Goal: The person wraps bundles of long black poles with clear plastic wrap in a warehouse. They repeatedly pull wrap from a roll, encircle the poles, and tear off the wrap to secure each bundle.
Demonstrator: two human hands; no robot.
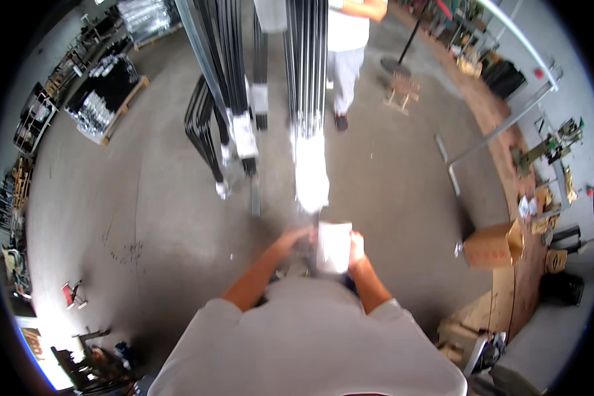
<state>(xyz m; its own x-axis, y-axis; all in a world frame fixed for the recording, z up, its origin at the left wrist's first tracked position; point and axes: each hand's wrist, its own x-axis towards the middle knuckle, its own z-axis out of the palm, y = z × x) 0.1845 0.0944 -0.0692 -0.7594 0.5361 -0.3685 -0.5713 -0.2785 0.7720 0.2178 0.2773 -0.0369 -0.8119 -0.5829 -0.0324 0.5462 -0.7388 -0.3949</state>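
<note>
In front of my body, my right hand (356,248) is closed on the right edge of a white, roughly rectangular piece (334,247); glare hides what it is made of. My left hand (298,236) is just left of this piece, smeared by motion, so its fingers do not show clearly. Straight ahead, a bundle of long black bars (305,72) has its near end covered by a bright white wrapping (311,171). That wrapped end comes down close to both hands. Further left is another bundle of black bars (228,63), with white wrapping (244,138) near its end.
Bent black frames (204,129) hang to the left. Beyond the bars stands another person (348,59). A small wooden stool (402,91) is farther off. To the right are a metal pipe stand (495,132) and a cardboard box (494,246). Loaded pallets (105,99) sit at far left.
</note>
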